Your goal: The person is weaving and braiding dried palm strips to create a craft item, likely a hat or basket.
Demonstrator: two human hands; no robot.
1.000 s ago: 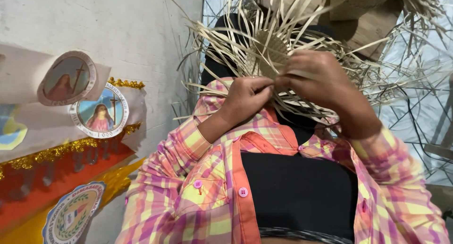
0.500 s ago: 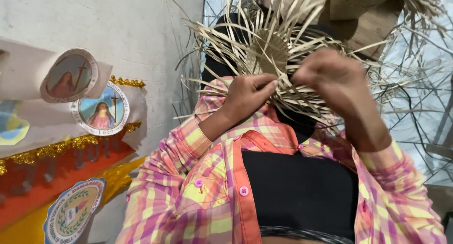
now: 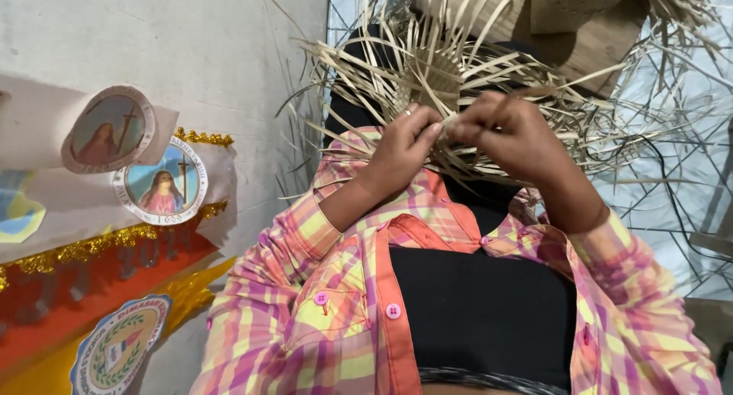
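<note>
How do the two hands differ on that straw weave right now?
The left hand bears a ring and lies fairly flat on the straw weave; the right hand shows no ring and is curled, pinching strands. The left sleeve is pushed further up the forearm than the right. Both grip loose strips at the weave's near edge.

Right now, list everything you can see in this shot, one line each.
woven straw piece: one, tan, loose strips fanning out, top centre, worked by both hands
round picture badges: two, pale rims, on the wall hanging at left
gold trim: one band, on the red and orange cloth, lower left
round emblem: one, pale, bottom left
plaid shirt: one, pink and yellow, over a black top
left hand: pinching strips
right hand: pinching strips
</note>
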